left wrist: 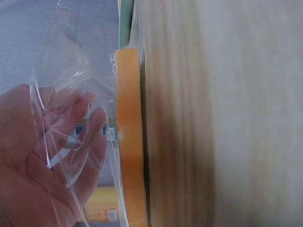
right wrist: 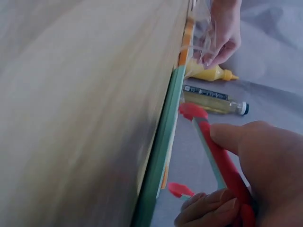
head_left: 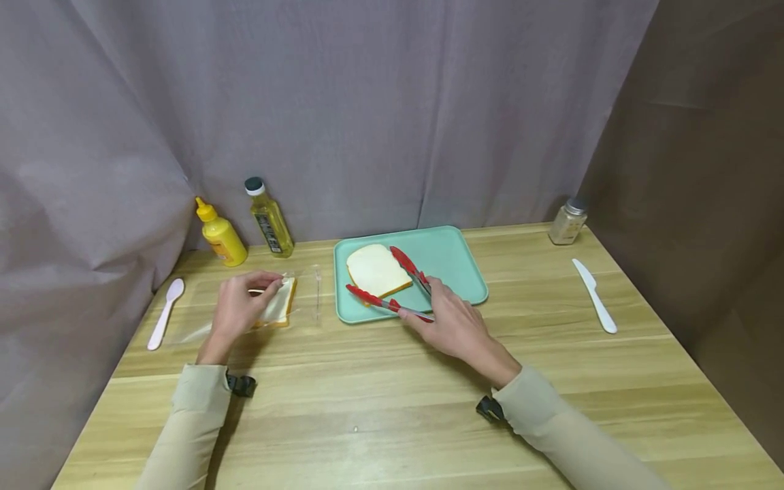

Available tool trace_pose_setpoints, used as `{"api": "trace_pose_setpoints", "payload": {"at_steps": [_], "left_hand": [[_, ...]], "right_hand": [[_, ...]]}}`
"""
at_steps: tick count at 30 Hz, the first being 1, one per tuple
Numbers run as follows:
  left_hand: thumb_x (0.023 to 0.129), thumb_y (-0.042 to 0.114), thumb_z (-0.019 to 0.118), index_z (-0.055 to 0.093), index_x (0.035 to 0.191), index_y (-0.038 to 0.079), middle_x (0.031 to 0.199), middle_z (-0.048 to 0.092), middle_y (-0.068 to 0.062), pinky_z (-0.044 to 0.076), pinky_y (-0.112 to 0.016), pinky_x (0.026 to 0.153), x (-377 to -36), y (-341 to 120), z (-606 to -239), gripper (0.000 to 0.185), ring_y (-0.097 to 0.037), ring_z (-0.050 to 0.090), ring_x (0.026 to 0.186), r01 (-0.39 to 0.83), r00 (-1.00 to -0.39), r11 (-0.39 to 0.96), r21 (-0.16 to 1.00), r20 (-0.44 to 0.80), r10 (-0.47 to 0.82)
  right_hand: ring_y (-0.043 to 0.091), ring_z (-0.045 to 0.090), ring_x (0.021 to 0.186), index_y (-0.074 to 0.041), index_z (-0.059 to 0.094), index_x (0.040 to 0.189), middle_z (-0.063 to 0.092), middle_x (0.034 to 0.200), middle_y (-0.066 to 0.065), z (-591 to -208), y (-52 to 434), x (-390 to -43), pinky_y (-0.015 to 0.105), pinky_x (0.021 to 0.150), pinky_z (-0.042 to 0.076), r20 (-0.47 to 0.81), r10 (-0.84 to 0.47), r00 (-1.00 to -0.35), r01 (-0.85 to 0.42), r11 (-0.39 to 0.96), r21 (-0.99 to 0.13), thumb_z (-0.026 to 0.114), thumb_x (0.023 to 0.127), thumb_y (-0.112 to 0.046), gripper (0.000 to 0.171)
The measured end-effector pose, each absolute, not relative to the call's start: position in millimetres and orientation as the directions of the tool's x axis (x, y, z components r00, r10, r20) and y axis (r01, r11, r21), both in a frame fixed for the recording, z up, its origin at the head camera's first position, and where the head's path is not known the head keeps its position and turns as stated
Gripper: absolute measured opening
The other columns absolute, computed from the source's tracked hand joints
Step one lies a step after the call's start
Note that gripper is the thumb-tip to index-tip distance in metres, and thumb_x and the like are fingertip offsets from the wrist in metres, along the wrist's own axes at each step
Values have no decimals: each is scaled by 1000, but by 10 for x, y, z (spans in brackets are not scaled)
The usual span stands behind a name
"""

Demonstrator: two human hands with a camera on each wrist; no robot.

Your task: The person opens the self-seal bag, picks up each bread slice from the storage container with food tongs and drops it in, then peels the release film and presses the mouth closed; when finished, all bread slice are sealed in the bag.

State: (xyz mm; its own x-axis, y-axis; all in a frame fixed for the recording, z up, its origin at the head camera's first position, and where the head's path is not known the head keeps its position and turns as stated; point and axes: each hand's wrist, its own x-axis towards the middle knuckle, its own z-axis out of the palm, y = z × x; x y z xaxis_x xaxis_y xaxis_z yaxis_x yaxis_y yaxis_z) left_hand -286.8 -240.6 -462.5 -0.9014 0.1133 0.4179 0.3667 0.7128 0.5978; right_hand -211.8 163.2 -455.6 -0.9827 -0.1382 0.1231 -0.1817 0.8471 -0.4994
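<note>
My left hand (head_left: 240, 305) pinches the clear plastic bag (head_left: 317, 292) between thumb and fingertips. Inside the bag lies a slice of bread (head_left: 282, 303), flat on the table, its orange-brown crust (left wrist: 129, 137) close up in the left wrist view. My right hand (head_left: 452, 320) grips red-tipped tongs (head_left: 373, 298) with their arms spread apart. Between the tong heads sits another bread slice (head_left: 376, 271), flat on the left part of a mint-green tray (head_left: 471, 272). The tray's edge also shows in the right wrist view.
Behind the bag stand a yellow squeeze bottle (head_left: 223, 238) and an oil bottle (head_left: 271, 221). A white spoon (head_left: 164, 316) lies at the left, a white knife (head_left: 595, 299) at the right. At the back right corner is a shaker jar (head_left: 567, 223). Grey curtain (head_left: 343, 122) hangs behind the table.
</note>
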Motion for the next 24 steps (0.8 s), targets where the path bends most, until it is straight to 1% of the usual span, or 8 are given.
{"api": "trace_pose_setpoints", "payload": {"at_steps": [3, 5, 8, 10, 12, 15, 18, 24], "left_hand": [[100, 14, 79, 84, 111, 7, 99, 85, -12, 59, -11, 76, -2872, -2402, -4620, 14, -30, 84, 90, 366, -901, 719, 591, 418, 115], [100, 14, 79, 84, 110, 7, 99, 85, -12, 62, -18, 77, -2873, -2402, -4619, 14, -30, 84, 90, 364, -902, 722, 588, 417, 115], [100, 15, 79, 84, 110, 7, 99, 85, -11, 61, -14, 76, -2874, -2400, -4615, 14, -30, 84, 90, 362, -903, 720, 592, 414, 114], [100, 15, 79, 84, 111, 7, 99, 85, -11, 57, -7, 75, -2876, -2400, -4611, 14, -30, 84, 90, 362, -903, 719, 594, 414, 113], [100, 15, 79, 84, 111, 7, 99, 85, -11, 56, -7, 75, -2875, -2398, -4607, 14, -30, 84, 90, 362, -904, 719, 594, 413, 114], [100, 14, 79, 84, 111, 7, 99, 85, -11, 64, -23, 78, -2871, -2397, -4605, 14, -30, 84, 90, 364, -903, 722, 589, 413, 119], [100, 14, 79, 84, 110, 7, 98, 85, -11, 66, -40, 80, -2866, -2396, -4609, 13, -30, 84, 91, 364, -903, 724, 586, 412, 122], [100, 13, 79, 84, 111, 8, 99, 85, -10, 66, -32, 79, -2870, -2406, -4619, 13, -29, 84, 91, 362, -907, 724, 587, 401, 127]], "right_hand": [[37, 70, 126, 1, 39, 160, 64, 147, 19, -4542, 1582, -2050, 59, 91, 63, 132, -137, -982, -184, 858, -479, 69, 98, -67, 97], [37, 74, 112, 1, 40, 160, 66, 141, 19, -4521, 1558, -2010, 56, 79, 63, 144, -135, -980, -187, 867, -461, 69, 98, -66, 96], [33, 72, 82, 1, 39, 160, 68, 130, 20, -4484, 1535, -1974, 47, 58, 56, 157, -124, -980, -180, 889, -421, 67, 99, -66, 94], [29, 64, 66, 1, 38, 160, 68, 124, 20, -4459, 1531, -1962, 41, 50, 49, 151, -109, -983, -161, 906, -390, 65, 100, -66, 94], [26, 59, 60, 2, 39, 158, 68, 119, 20, -4445, 1536, -1957, 38, 48, 45, 121, -99, -988, -137, 917, -375, 64, 101, -66, 92], [26, 60, 62, 5, 41, 154, 68, 115, 20, -4448, 1549, -1964, 38, 50, 46, 55, -90, -994, -104, 923, -370, 60, 102, -67, 90], [29, 68, 76, 5, 42, 153, 70, 122, 20, -4462, 1568, -1990, 42, 56, 53, 18, -86, -996, -86, 920, -382, 59, 102, -69, 92], [37, 73, 112, 1, 41, 161, 69, 140, 19, -4469, 1619, -2044, 54, 78, 62, 25, -87, -996, -89, 910, -406, 63, 99, -72, 98]]}}
